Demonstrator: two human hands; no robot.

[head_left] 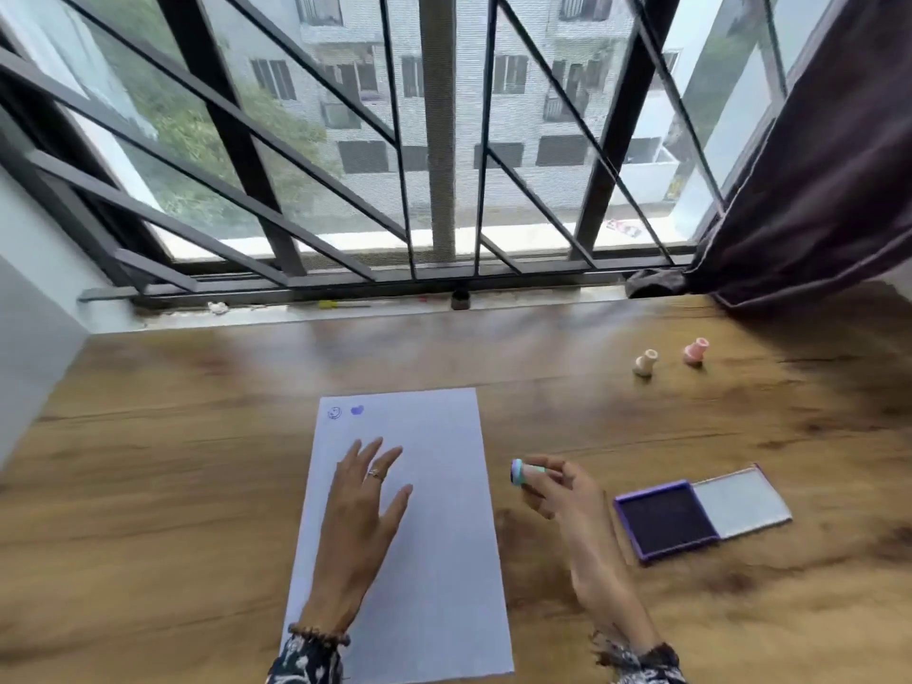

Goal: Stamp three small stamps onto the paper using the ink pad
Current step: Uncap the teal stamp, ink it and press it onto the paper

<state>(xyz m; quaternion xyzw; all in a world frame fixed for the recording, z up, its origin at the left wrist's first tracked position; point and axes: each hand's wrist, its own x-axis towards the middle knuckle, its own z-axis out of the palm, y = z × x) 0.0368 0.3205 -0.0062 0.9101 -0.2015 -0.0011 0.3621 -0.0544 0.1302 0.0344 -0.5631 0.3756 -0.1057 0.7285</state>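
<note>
The left hand (362, 491) lay flat and spread on the white paper (434, 535), gripping nothing, a ring on 1 finger. The right hand (562, 491) pinched a mint-green stamp (524, 472) by its handle, just beside the paper's right edge and above the wooden table (172, 461), its stamping face turned left. Near the paper's top-left corner sat 2 purple marks (345, 412), side by side. The ink pad (666, 519) rested open to the right of that hand, its lid (742, 503) folded back. Further back stood a cream stamp (645, 362) and a pink stamp (696, 351), near each other.
</note>
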